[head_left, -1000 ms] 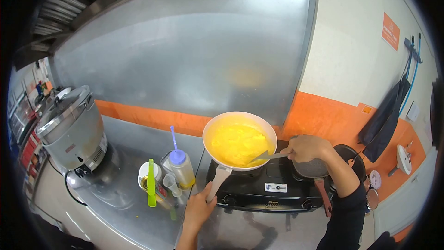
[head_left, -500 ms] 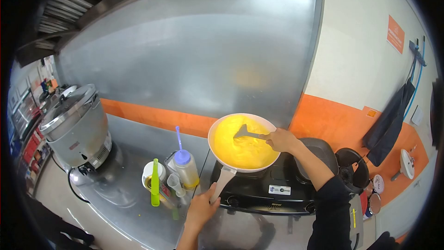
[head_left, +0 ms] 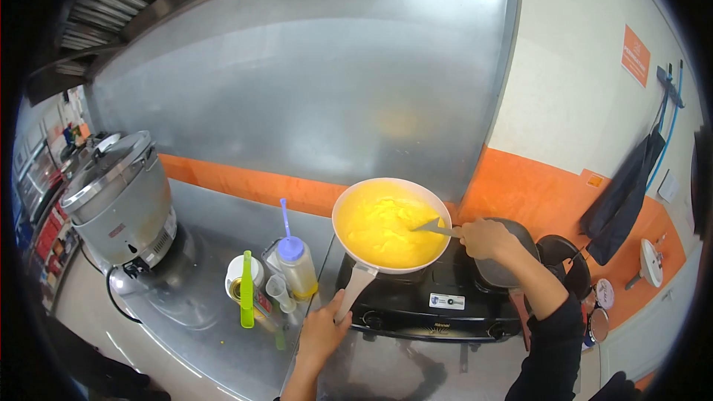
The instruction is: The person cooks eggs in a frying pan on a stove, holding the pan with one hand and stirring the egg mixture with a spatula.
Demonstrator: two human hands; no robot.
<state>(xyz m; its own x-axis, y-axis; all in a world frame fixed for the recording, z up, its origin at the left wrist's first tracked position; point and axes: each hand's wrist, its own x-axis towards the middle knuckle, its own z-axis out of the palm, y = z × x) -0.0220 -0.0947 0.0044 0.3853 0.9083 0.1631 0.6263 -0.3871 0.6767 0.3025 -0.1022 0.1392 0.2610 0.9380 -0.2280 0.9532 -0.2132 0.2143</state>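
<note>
A light-coloured frying pan (head_left: 355,270) is over the left side of the black gas stove (head_left: 416,319), with soft yellow egg (head_left: 386,234) spread inside it. My left hand (head_left: 323,333) is closed round the pan's handle at the front. In my right hand (head_left: 486,241) is a grey spatula (head_left: 438,229), its blade in the egg at the pan's right side. Under my right hand and forearm, a dark grey pan (head_left: 494,271) with a reddish handle rests on the stove's right side.
On the steel counter (head_left: 186,289) stand a large rice cooker (head_left: 126,204), a purple-capped bottle (head_left: 297,263), clear cups (head_left: 278,291) and a white container (head_left: 236,271) with a green utensil (head_left: 246,293) across it. A dark pot (head_left: 575,275) is beyond the stove at right.
The spatula swept from the pan's right edge to its upper middle, then back right. The egg has bunched into folds. My left hand keeps its hold on the handle.
</note>
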